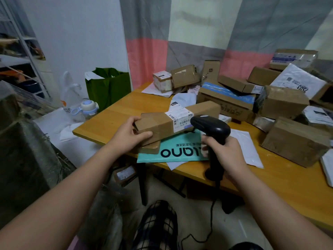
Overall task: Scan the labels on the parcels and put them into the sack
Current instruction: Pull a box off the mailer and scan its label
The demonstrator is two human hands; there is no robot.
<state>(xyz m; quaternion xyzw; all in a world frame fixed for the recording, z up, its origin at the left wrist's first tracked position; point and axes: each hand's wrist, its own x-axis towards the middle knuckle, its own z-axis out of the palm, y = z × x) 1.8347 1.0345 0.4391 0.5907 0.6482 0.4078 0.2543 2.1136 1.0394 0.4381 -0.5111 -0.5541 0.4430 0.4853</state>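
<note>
My left hand (129,133) grips the near end of a long brown cardboard parcel (158,121) held just above the wooden table (111,114). A white barcode label (179,117) wraps around the parcel's middle. My right hand (226,152) holds the handle of a black barcode scanner (210,127); its head sits right beside the label. Its cable hangs down to the floor. The woven sack (23,141) stands at the left, below the table's corner.
A teal mailer (173,150) and a small flat box (150,147) lie under the held parcel. Several cardboard boxes (281,103) and white mailers are piled at the back and right. A green bag (108,87) and a bottle (88,109) stand left of the table.
</note>
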